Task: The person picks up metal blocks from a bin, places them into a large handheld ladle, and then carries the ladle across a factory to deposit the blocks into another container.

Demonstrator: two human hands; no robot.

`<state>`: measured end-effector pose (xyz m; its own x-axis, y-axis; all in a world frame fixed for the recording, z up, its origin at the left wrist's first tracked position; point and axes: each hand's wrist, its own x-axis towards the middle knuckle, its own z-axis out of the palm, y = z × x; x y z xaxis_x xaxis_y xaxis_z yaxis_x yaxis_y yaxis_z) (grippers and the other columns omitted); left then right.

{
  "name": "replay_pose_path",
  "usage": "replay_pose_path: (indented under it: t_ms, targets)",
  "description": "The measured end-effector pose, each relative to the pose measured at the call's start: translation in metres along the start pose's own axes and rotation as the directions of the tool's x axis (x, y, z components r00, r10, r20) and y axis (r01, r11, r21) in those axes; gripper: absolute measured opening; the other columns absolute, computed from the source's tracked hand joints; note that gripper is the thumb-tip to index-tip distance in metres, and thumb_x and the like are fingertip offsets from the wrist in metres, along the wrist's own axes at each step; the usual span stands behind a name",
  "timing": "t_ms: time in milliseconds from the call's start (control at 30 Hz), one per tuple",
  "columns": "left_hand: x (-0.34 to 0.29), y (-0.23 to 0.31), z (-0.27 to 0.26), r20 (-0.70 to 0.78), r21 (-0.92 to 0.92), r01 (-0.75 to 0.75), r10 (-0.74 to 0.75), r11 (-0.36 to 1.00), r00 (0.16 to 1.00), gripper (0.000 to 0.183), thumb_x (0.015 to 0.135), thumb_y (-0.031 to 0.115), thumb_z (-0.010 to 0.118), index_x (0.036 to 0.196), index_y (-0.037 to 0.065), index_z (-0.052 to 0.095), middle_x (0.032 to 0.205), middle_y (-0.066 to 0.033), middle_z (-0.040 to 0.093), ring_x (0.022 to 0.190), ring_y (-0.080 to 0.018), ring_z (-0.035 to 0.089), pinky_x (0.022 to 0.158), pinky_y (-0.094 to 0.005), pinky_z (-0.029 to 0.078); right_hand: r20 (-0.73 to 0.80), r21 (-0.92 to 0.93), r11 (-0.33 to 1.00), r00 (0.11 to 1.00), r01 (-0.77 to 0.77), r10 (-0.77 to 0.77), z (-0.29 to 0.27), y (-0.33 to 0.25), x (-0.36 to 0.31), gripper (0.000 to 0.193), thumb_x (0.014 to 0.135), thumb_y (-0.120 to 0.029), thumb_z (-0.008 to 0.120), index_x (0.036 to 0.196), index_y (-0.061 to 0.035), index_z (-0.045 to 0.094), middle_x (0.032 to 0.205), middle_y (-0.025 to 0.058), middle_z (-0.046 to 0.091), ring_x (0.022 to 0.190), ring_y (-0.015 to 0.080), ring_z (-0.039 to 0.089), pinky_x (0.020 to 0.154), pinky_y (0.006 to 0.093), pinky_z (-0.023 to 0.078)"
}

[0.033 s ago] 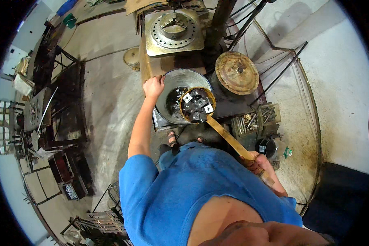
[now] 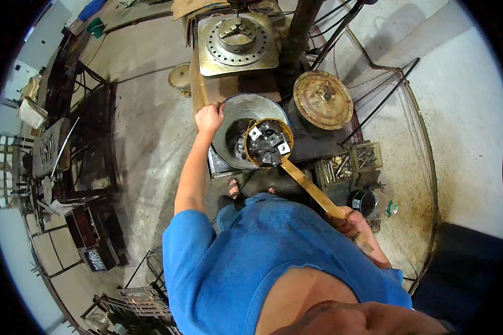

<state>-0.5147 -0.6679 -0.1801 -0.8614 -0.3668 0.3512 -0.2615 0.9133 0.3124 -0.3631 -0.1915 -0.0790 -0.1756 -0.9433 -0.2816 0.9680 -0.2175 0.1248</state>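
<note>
My left hand is closed over the left rim of a round metal bucket. Dark, glinting liquid shows in the bottom of it. A long flat wooden handle slants down to my right hand, whose fingers are wrapped round it beside my body. At the handle's far end, a round yellowish scoop sits over the bucket's right side. Several small dark metal blocks fill the scoop, a few with bright faces and holes. The scoop's underside is hidden.
Beyond the bucket stands a machine table with a round chuck. A rusty round lid lies to the right of the bucket. A tray of metal parts and a clear plastic bottle are near my right side.
The glints on the liquid inside the bucket have shifted and spread lower. My hands and the scoop stay practically in place.
</note>
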Motion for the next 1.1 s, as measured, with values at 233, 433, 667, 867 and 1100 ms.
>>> replay_pose_path:
  t_ms: [233, 433, 667, 867, 1100]
  targets:
    - [0.0, 0.002, -0.002, -0.002, -0.012, 0.019, -0.019, 1.0, 1.0, 0.026, 0.079, 0.037, 0.054, 0.073, 0.015, 0.065, 0.064, -0.0114, 0.062, 0.061, -0.0299, 0.061, 0.056, -0.0415, 0.048, -0.03, -0.001, 1.0, 0.999, -0.018, 0.018, 0.003, -0.004, 0.0, 0.051, 0.066, -0.002, 0.062, 0.112, 0.0047, 0.041, 0.069, 0.0065, 0.049, 0.056, 0.0139, 0.052, 0.04, 0.0241, 0.042]
    - [-0.001, 0.001, -0.002, -0.015, -0.034, 0.011, -0.011, 0.999, 1.0, 0.025, 0.079, 0.037, 0.054, 0.075, 0.016, 0.066, 0.065, -0.0115, 0.062, 0.062, -0.03, 0.061, 0.056, -0.0412, 0.048, 0.005, -0.014, 0.996, 0.996, -0.086, 0.086, -0.006, -0.012, -0.001, 0.056, 0.066, -0.003, 0.065, 0.115, 0.0048, 0.038, 0.074, 0.0082, 0.05, 0.06, 0.0153, 0.053, 0.042, 0.0247, 0.043]
    - [-0.001, 0.0, -0.002, -0.018, -0.041, 0.009, -0.01, 0.999, 1.0, 0.025, 0.078, 0.037, 0.055, 0.075, 0.016, 0.066, 0.065, -0.0123, 0.062, 0.062, -0.0302, 0.061, 0.056, -0.0413, 0.048, -0.02, -0.066, 0.997, 0.999, -0.027, 0.025, -0.002, -0.007, -0.001, 0.056, 0.065, -0.003, 0.065, 0.114, 0.0053, 0.039, 0.071, 0.0064, 0.048, 0.057, 0.0144, 0.051, 0.04, 0.0239, 0.041]
    - [-0.002, 0.002, -0.005, -0.016, -0.038, 0.001, -0.002, 0.999, 1.0, 0.023, 0.077, 0.036, 0.056, 0.073, 0.015, 0.066, 0.063, -0.0122, 0.061, 0.06, -0.0303, 0.061, 0.054, -0.0415, 0.048, -0.171, -0.402, 0.915, 0.981, 0.013, -0.089, 0.011, -0.001, 0.001, 0.053, 0.063, -0.014, 0.07, 0.106, 0.0048, 0.046, 0.065, 0.0026, 0.045, 0.047, 0.011, 0.046, 0.036, 0.0207, 0.037]
    - [-0.003, -0.002, 0.0, -0.053, -0.063, -0.015, 0.012, 0.998, 0.998, 0.023, 0.076, 0.034, 0.057, 0.072, 0.014, 0.066, 0.063, -0.0127, 0.061, 0.059, -0.0303, 0.061, 0.054, -0.0416, 0.048, -0.328, -0.36, 0.924, 0.945, -0.128, 0.004, 0.018, -0.008, 0.0, 0.055, 0.064, -0.025, 0.071, 0.106, 0.0004, 0.046, 0.062, -0.0004, 0.041, 0.043, 0.0076, 0.038, 0.033, 0.0208, 0.031]
